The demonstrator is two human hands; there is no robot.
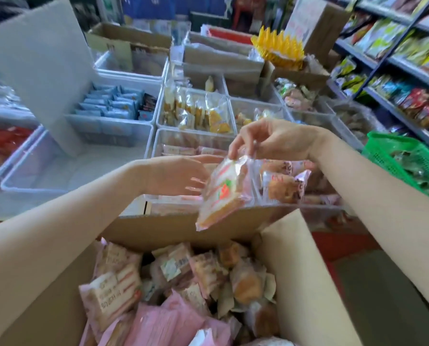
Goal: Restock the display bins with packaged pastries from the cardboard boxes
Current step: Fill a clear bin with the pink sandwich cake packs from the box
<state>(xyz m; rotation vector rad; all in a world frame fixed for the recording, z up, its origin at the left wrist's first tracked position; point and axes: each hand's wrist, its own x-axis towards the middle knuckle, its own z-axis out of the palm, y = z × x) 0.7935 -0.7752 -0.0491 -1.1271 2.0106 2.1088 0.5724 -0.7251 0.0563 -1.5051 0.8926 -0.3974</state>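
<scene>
Display table (66,203): clear plastic bins (153,126) set edge to edge ahead of the hands, holding wrapped pastries. Empty-looking bin (33,176) left of left hand (181,176). Shelves (393,63) right of right hand (270,138).

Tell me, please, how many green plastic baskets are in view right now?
1. The green plastic mesh basket sits at the right edge, below the snack shelves and beside the person's right forearm. Others may be hidden outside the frame.

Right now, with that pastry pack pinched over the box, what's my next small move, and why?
Probably lower the pastry pack forward into the clear bin just beyond the cardboard box. Your right hand pinches its top edge, it hangs over the bin's near rim, and your open left hand can steady it.
</scene>
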